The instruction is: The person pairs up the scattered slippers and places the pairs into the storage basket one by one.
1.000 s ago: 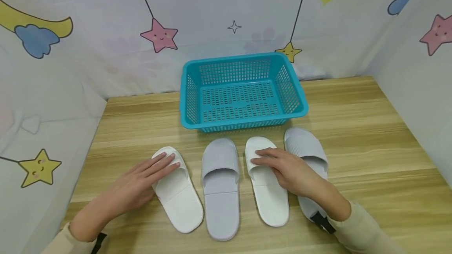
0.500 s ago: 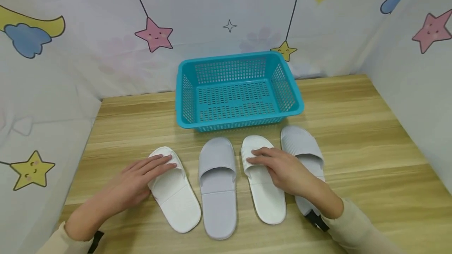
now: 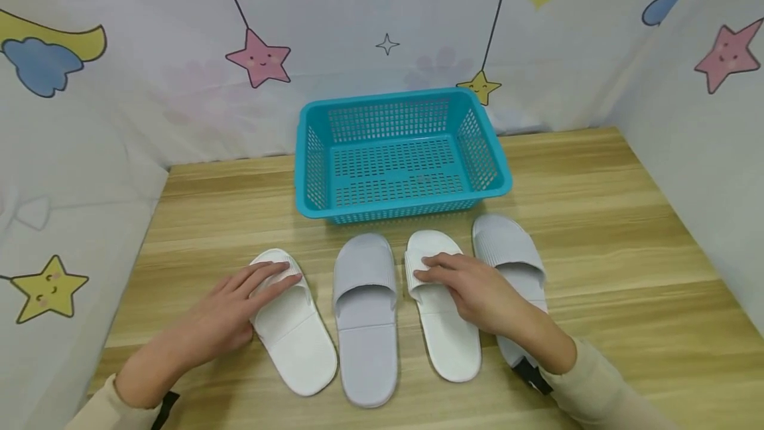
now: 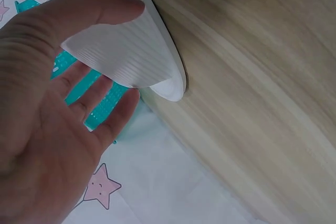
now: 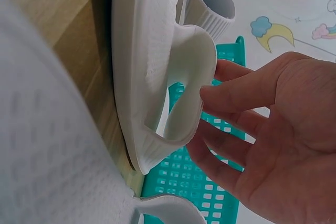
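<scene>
Two white slippers lay on the near side of the teal basket [image 3: 403,203], toes toward it: the left white slipper [image 3: 304,357] off its near left corner, the right white slipper [image 3: 452,344] before its right half. The left hand [image 3: 221,314] lay with fingers loosely spread over one strap; the right hand [image 3: 486,287] had its fingers slightly bent on the other. Neither seemed to have a firm hold.

Handling the pair well probably called for each thumb under its strap, opposite the fingers, with a light pinch, since the straps looked soft enough to fold. Care was also due to the inner grey slipper [image 3: 368,357], before the basket's left half, and the outer grey slipper [image 3: 506,237], before its near right corner.

The right wrist view revealed the right thumb [image 5: 236,95] at the rim of the hollow strap, a contact unclear from the head. The left wrist view showed the left thumb [image 4: 118,6] across the ribbed strap; whether it pressed, I could not tell. Only the head view showed the basket's whole floor.
</scene>
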A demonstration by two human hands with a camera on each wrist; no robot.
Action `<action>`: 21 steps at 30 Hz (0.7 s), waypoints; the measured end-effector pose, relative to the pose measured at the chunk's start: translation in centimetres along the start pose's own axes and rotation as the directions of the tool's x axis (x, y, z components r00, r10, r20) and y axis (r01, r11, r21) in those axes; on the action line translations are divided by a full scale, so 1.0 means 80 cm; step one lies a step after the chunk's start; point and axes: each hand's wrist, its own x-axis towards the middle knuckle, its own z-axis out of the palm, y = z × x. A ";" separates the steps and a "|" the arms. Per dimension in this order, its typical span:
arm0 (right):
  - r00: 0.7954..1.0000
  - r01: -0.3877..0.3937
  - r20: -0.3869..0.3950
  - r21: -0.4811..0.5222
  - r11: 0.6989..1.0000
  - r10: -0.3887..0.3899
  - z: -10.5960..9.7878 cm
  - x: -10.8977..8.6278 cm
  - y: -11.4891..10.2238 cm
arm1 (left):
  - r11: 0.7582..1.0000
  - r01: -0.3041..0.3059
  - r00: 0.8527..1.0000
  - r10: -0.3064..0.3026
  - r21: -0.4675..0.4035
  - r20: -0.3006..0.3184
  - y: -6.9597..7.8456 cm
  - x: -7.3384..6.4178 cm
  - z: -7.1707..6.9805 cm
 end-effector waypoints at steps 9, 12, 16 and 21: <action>1.000 -0.007 0.009 0.008 1.000 0.007 0.000 -0.002 -0.002 | 0.998 -0.040 0.998 0.042 0.053 -0.039 -0.002 -0.004 -0.005; 1.000 -0.007 0.018 0.009 1.000 0.007 -0.001 -0.001 -0.004 | 0.997 -0.039 0.998 0.041 0.063 -0.043 -0.002 -0.006 -0.007; 0.999 -0.020 0.042 0.008 1.000 0.020 -0.003 0.001 -0.005 | 0.998 -0.026 0.999 0.029 0.057 -0.040 -0.002 -0.010 -0.011; 0.997 -0.030 0.065 0.007 1.000 0.030 -0.006 0.003 -0.005 | 0.999 -0.013 1.000 0.013 0.037 -0.025 -0.002 -0.013 -0.018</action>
